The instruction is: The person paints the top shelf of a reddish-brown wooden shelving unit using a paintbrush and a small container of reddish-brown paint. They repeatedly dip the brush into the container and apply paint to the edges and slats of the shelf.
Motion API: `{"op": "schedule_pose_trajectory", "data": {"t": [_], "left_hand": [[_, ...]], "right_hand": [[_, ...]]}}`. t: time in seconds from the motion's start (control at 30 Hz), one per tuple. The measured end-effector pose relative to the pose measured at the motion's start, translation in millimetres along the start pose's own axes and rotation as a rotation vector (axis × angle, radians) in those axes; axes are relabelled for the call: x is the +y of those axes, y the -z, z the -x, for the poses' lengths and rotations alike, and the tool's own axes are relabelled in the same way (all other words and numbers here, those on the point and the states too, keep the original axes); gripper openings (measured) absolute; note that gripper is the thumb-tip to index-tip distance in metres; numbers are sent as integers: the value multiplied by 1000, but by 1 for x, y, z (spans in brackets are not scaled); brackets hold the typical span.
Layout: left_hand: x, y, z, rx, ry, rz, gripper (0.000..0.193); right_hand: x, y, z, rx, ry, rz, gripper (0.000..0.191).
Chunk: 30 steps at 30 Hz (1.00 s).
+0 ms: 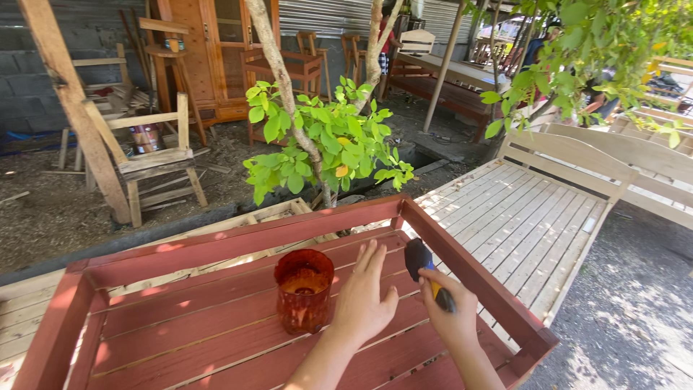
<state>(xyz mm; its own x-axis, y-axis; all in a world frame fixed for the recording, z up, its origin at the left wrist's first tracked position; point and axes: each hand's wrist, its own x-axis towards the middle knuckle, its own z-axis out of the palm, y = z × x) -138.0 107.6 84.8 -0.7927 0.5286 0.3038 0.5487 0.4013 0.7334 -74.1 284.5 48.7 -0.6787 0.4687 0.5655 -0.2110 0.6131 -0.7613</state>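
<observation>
Left hand (363, 297) was laid flat, fingers spread, on the red-stained slatted frame (216, 318), just right of the stain-smeared jar (304, 289). Right hand (451, 318) was clamped around a paintbrush (426, 271), dark bristles held up near the frame's right rail. Jar stood upright on the slats.

— What do you have behind the work, for the log?

— You have a small leafy tree (325, 144) just past the frame's far edge, an unpainted slatted bed frame (520, 217) to your right, a bare wooden chair (155, 162) at left on the dirt.

— Further back?

— You see an orange-brown cabinet (216, 58) against the wall, stools (328, 47) beside it.
</observation>
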Motion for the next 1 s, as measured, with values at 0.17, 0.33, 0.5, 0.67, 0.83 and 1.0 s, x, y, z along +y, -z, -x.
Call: {"op": "schedule_pose_trajectory", "data": {"t": [0.17, 0.33, 0.5, 0.67, 0.83, 1.0], "left_hand": [[-20, -55, -21, -67, 70, -70, 77], [-44, -86, -42, -42, 98, -89, 77], [-46, -97, -54, -7, 79, -75, 74], [-52, -99, -66, 11, 96, -45, 73], [-60, -102, -78, 67, 119, -14, 72], [-59, -106, -84, 59, 173, -18, 75]], "right_hand": [[36, 17, 6, -41, 331, 466, 22], [69, 17, -3, -172, 378, 587, 27], [87, 13, -16, -152, 451, 579, 30], [101, -7, -40, -125, 481, 574, 30], [123, -41, -78, -172, 433, 553, 34], [140, -73, -113, -185, 468, 568, 28]]}}
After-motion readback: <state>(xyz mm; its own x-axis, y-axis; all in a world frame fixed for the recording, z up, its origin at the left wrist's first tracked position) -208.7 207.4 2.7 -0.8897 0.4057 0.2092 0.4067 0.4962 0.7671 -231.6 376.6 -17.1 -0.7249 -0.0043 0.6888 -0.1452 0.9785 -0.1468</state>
